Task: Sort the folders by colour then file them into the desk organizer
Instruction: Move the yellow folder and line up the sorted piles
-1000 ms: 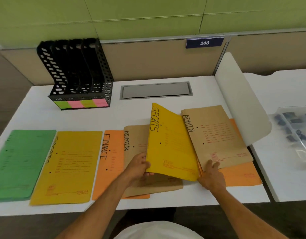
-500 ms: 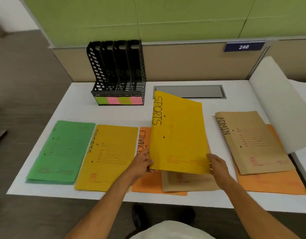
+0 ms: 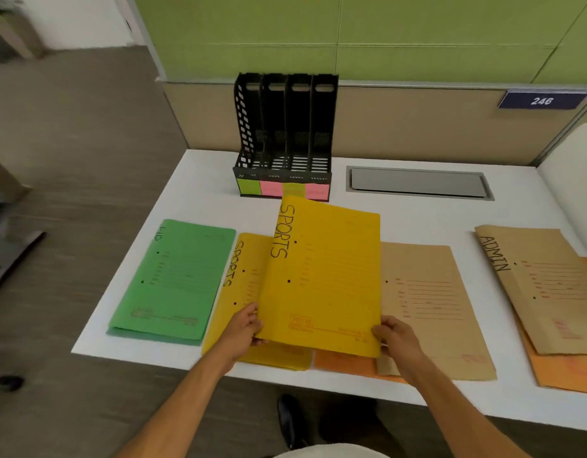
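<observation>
I hold a yellow folder marked SPORTS (image 3: 325, 276) tilted above the desk. My left hand (image 3: 244, 328) grips its lower left corner and my right hand (image 3: 396, 337) grips its lower right corner. Under its left half lies a second yellow SPORTS folder (image 3: 244, 292), flat on the desk. A green folder (image 3: 176, 279) lies at the far left. A brown folder (image 3: 427, 309) lies right of the held one, on top of an orange folder (image 3: 341, 363). At the far right a brown ADMIN folder (image 3: 546, 285) rests on another orange folder (image 3: 569, 371). The black desk organizer (image 3: 285, 133) stands at the back.
The white desk (image 3: 407, 216) has a grey cable hatch (image 3: 417, 182) behind the folders. Coloured sticky labels (image 3: 282, 189) run along the organizer's front. A white divider panel (image 3: 573, 180) rises at the right. The desk's left edge drops to grey floor.
The held yellow folder has moved left, from over the brown and orange folders to over the other yellow folder. My right hand has taken hold of its corner. The view has shifted left.
</observation>
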`<control>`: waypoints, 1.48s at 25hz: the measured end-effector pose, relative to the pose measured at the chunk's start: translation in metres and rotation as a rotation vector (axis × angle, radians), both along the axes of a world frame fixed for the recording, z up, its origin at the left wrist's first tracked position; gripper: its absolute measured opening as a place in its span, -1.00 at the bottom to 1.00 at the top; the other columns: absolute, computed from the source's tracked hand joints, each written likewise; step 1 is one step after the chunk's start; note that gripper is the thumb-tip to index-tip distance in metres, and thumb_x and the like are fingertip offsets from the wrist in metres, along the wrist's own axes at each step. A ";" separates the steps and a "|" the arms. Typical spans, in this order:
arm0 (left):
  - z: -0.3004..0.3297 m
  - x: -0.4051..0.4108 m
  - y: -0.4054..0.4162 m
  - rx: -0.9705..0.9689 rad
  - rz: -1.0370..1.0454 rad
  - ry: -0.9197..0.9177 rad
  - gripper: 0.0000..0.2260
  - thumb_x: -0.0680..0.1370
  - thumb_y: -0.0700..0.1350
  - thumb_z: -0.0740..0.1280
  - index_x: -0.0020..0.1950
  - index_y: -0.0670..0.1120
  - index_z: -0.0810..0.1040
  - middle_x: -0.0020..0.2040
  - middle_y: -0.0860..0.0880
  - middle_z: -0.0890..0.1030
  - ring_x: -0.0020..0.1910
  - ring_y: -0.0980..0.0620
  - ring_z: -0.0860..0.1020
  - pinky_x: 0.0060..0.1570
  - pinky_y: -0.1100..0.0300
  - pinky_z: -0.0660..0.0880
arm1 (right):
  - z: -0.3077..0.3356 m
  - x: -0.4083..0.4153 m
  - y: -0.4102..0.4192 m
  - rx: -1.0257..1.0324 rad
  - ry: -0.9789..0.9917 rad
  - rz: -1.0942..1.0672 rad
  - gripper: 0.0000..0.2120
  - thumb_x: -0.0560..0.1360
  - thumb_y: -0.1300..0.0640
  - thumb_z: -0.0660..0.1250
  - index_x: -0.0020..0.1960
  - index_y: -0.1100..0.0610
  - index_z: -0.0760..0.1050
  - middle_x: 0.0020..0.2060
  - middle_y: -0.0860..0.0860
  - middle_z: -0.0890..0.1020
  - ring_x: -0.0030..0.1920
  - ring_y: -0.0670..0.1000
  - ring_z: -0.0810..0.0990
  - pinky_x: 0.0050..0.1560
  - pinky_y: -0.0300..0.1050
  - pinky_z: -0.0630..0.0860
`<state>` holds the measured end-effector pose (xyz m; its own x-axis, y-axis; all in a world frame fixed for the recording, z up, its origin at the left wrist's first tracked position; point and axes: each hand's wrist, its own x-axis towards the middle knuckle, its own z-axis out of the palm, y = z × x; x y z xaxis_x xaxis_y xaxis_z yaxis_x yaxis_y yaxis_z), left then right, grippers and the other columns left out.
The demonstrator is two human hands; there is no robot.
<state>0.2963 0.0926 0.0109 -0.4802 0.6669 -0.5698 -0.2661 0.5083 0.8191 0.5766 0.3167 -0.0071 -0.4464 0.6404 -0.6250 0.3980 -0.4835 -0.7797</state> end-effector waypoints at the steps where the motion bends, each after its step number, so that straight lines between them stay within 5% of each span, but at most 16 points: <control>1: -0.002 -0.010 -0.007 -0.011 0.025 0.000 -0.53 0.68 -0.26 0.22 0.57 -0.01 0.28 0.33 -0.03 0.54 0.13 -0.04 0.61 -0.09 0.07 0.67 | 0.001 -0.010 -0.006 -0.003 0.005 0.035 -0.82 0.61 0.29 0.24 0.13 0.20 0.59 0.02 0.20 0.71 0.00 0.20 0.70 -0.03 0.11 0.65; 7: -0.020 -0.040 -0.052 -0.101 0.128 0.033 -0.51 0.68 -0.26 0.22 0.59 -0.03 0.25 0.42 -0.13 0.44 0.21 -0.09 0.57 -0.12 0.13 0.66 | -0.007 -0.056 -0.037 0.093 -0.099 0.215 -0.86 0.59 0.28 0.27 0.08 0.23 0.59 -0.19 0.18 0.67 -0.30 0.15 0.61 -0.34 -0.02 0.55; 12: -0.035 -0.047 -0.078 -0.207 0.154 0.148 -0.58 0.66 -0.25 0.26 0.52 -0.07 0.37 0.10 -0.06 0.57 -0.06 -0.07 0.66 -0.21 0.21 0.62 | -0.019 -0.074 -0.051 0.252 -0.235 0.415 -0.89 0.53 0.26 0.36 0.03 0.18 0.62 -0.43 0.06 0.60 -0.54 0.03 0.51 -0.48 -0.09 0.48; 15: -0.038 -0.046 -0.078 -0.263 0.160 0.236 -0.58 0.64 -0.25 0.29 0.51 -0.10 0.39 0.11 -0.12 0.55 -0.04 -0.12 0.65 -0.30 0.30 0.57 | -0.018 -0.075 -0.053 0.325 -0.239 0.573 -0.71 0.49 0.30 0.34 0.21 0.23 0.51 -0.21 0.08 0.62 -0.29 0.03 0.57 -0.26 0.00 0.53; 19: -0.039 -0.043 -0.078 -0.321 0.170 0.344 -0.55 0.62 -0.23 0.32 0.51 -0.06 0.36 0.09 -0.10 0.56 -0.08 -0.10 0.65 -0.17 0.14 0.57 | -0.018 -0.064 -0.054 0.466 -0.203 0.727 -0.52 0.52 0.26 0.36 0.42 0.18 0.37 0.05 -0.06 0.54 0.04 -0.05 0.51 0.16 0.03 0.51; 21: -0.040 -0.043 -0.080 -0.337 0.152 0.391 -0.58 0.62 -0.25 0.30 0.47 -0.04 0.39 0.05 -0.09 0.57 -0.12 -0.06 0.63 -0.20 0.10 0.54 | -0.019 -0.062 -0.056 0.513 -0.212 0.818 -0.38 0.55 0.22 0.38 0.54 0.16 0.23 0.26 0.04 0.49 0.22 0.06 0.45 0.32 0.07 0.41; 26: -0.039 -0.048 -0.089 -0.404 0.122 0.533 -0.68 0.58 -0.23 0.32 0.33 -0.07 0.50 -0.12 0.02 0.58 -0.19 0.05 0.56 -0.26 0.17 0.43 | -0.022 -0.076 -0.063 0.517 -0.286 0.938 -0.35 0.57 0.13 0.36 0.58 0.11 0.16 0.45 0.08 0.35 0.35 0.17 0.30 0.41 0.04 0.28; 29: -0.037 -0.048 -0.090 -0.467 -0.048 0.626 -0.56 0.53 -0.16 0.39 0.41 -0.07 0.43 0.06 -0.04 0.53 0.02 -0.01 0.52 0.02 0.01 0.52 | -0.023 -0.084 -0.065 0.594 -0.350 1.016 -0.41 0.57 0.11 0.32 0.55 0.11 0.21 0.46 0.03 0.36 0.30 0.14 0.31 0.34 -0.03 0.31; 31: -0.038 -0.046 -0.090 -0.500 -0.233 0.703 -0.25 0.46 -0.08 0.48 0.56 -0.05 0.20 0.32 -0.12 0.42 0.27 -0.09 0.41 0.28 -0.09 0.45 | -0.024 -0.085 -0.065 0.652 -0.370 1.063 -0.45 0.57 0.14 0.31 0.52 0.09 0.25 0.46 0.02 0.37 0.27 0.12 0.34 0.30 -0.05 0.34; 34: -0.041 -0.046 -0.088 -0.510 -0.445 0.816 0.09 0.38 0.01 0.56 0.65 0.03 -0.16 0.63 -0.11 -0.02 0.58 -0.17 0.09 0.53 -0.13 0.19 | -0.028 -0.079 -0.063 0.805 -0.441 1.169 -0.45 0.58 0.12 0.27 0.53 0.03 0.21 0.55 0.01 0.22 0.31 0.14 0.33 0.30 0.03 0.40; 37: -0.046 -0.047 -0.080 -0.506 -0.588 0.890 0.08 0.43 0.05 0.55 0.64 0.05 -0.21 0.63 -0.06 -0.31 0.63 -0.13 -0.12 0.58 -0.11 0.07 | -0.033 -0.065 -0.063 0.918 -0.569 1.180 -0.39 0.58 0.04 0.30 0.55 -0.07 0.12 0.61 -0.04 -0.01 0.41 0.18 0.25 0.30 0.12 0.45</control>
